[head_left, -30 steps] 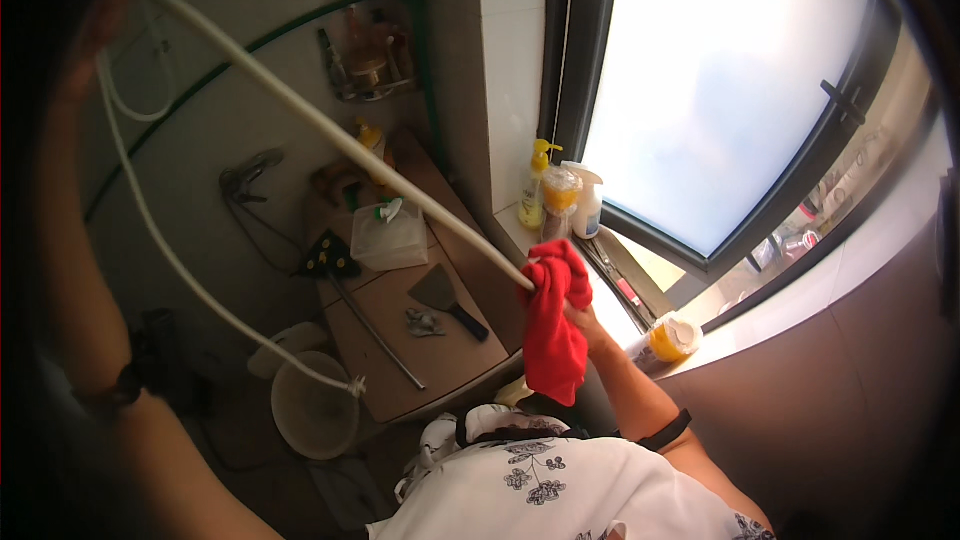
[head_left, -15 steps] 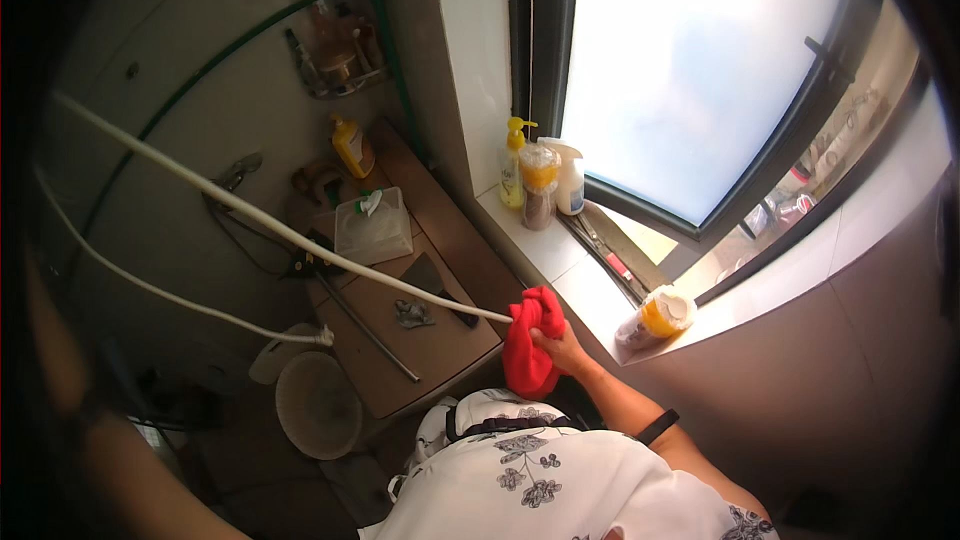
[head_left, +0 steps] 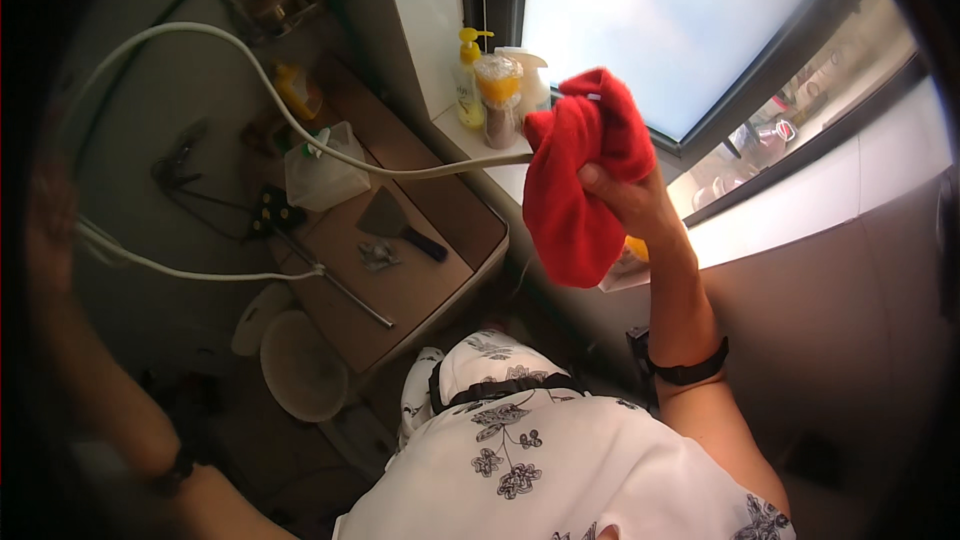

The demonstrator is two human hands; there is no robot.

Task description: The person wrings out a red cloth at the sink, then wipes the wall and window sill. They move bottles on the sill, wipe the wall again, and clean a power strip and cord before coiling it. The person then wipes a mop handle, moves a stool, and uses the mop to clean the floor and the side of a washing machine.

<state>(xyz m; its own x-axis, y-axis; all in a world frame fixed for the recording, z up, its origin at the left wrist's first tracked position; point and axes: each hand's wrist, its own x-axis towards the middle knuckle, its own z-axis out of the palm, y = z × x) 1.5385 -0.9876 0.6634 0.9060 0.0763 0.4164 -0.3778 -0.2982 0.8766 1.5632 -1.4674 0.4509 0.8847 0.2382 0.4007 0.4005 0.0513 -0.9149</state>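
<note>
A person seen from above wears a white short-sleeved top [head_left: 560,460] printed with dark grey flower sprigs, the pattern scattered over the chest and shoulder. A black strap [head_left: 500,388] with a buckle crosses the upper chest near the collar. A black band [head_left: 688,372] circles the right wrist, and a dark band [head_left: 175,468] sits on the left wrist, in shadow. Both forearms are bare, with no gloves on either hand.

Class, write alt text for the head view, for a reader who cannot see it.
The right hand grips a red cloth around a white hose near a bright window. The left hand, dim and blurred, holds the hose's far end. Bottles stand on the sill above a brown counter.
</note>
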